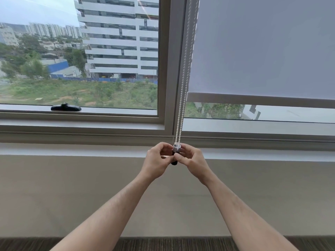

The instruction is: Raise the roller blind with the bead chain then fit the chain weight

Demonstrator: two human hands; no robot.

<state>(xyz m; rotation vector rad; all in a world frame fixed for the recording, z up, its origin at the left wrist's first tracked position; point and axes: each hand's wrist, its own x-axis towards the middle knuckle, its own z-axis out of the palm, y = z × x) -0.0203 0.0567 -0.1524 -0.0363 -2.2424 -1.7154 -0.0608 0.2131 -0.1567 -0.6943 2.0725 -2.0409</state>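
bead chain [183, 91] left of roller blind [262, 51]; chain weight [176, 151] between both hands

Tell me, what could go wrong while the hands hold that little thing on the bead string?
The chain weight is pinched only by fingertips of the left hand and right hand, so it might slip and drop. Tugging the bead chain by mistake could move the roller blind, which sits only slightly raised.

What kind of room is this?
Probably an office, high up in a building: a big window overlooking a tower block, a grey roller blind, and carpet.
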